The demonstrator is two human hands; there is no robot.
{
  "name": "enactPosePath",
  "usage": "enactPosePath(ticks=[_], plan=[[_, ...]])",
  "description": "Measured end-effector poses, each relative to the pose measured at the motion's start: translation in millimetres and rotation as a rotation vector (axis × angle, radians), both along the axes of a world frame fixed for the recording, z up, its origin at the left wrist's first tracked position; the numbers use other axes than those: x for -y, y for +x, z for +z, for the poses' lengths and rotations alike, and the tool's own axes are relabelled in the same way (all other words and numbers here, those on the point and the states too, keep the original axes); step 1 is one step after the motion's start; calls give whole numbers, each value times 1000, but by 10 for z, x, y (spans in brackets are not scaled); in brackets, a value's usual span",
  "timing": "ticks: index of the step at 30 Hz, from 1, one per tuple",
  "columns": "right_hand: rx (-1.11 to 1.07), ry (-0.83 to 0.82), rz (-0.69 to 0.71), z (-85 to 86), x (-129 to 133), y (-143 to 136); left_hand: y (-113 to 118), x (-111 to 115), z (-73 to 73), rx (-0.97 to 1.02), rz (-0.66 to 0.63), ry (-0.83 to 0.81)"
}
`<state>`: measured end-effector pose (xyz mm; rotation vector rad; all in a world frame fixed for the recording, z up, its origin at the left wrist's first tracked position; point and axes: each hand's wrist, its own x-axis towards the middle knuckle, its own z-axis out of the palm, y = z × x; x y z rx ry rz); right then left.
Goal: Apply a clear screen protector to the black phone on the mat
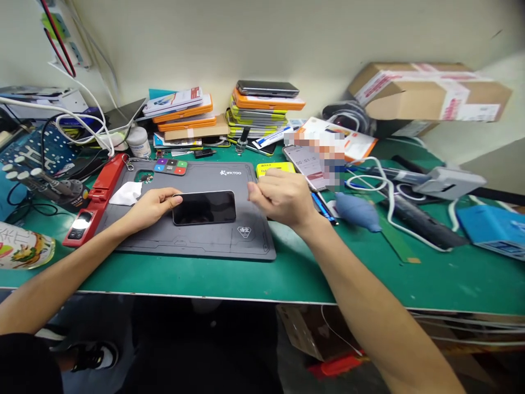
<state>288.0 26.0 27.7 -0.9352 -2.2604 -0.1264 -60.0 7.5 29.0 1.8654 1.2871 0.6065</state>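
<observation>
A smartphone (205, 208) with a dark screen lies sideways over the grey work mat (197, 241). My left hand (156, 208) grips its left end between thumb and fingers. To the right of the phone, my right hand (285, 197) is raised with its fingers curled closed. Whatever it may hold is hidden by the fingers. Behind that hand sits a yellow box (273, 167), partly covered. A crumpled white cloth (126, 193) rests on the mat just beyond my left wrist.
A red tool (98, 200) lies along the mat's left side. Stacked orange boxes (186, 112) stand against the wall. On the right are a lit phone (309, 167), a blue air blower (357, 212), white cables and a blue box (494, 230). A drink can (27, 245) lies at left.
</observation>
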Motion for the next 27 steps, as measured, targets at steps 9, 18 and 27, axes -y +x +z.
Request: enactPosePath(ticks=[9,18,27], plan=[[-318,-618,213,-223,14,-267,42,15,7,21,-15,16],[-623,-1027,233,-296,-58,-284,74,40,5,10,-6,30],[-596,-908,119,-289,-12,-323,61,33,-38,6,-17,26]])
